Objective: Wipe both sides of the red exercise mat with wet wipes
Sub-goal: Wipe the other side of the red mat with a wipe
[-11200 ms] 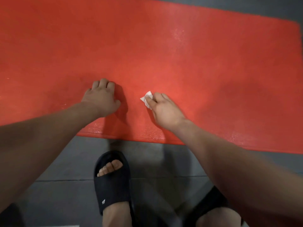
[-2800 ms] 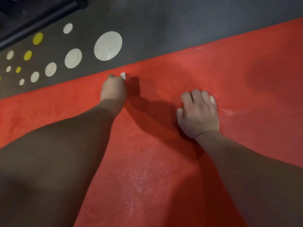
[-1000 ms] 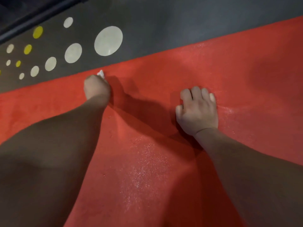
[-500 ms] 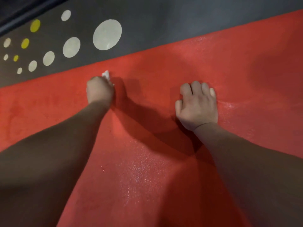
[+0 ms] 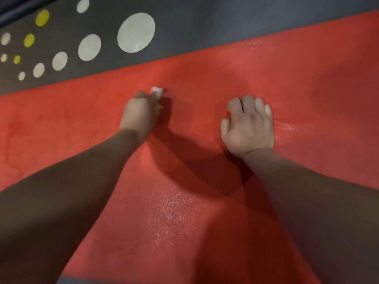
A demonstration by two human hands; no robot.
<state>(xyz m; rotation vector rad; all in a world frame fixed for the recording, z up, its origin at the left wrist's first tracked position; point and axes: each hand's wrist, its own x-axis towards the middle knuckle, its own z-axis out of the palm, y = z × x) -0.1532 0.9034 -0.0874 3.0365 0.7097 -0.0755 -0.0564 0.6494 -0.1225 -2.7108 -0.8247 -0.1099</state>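
Note:
The red exercise mat (image 5: 184,201) lies flat on the floor and fills most of the head view. Its surface glistens wet in front of me and beside my right hand. My left hand (image 5: 140,114) reaches forward, fingers curled around a small white wet wipe (image 5: 156,92) that sticks out past the knuckles and presses on the mat a little inside its far edge. My right hand (image 5: 249,128) rests palm down on the mat to the right, fingers slightly bent, holding nothing.
Beyond the mat's far edge is dark grey floor (image 5: 225,21) with several white dots (image 5: 136,32) and yellow dots (image 5: 42,17) painted at the upper left. A dark strip runs across the top left corner.
My left hand has slid the wipe to the right and a little back from the mat's far edge over the last second. My right hand has stayed planted in the same spot.

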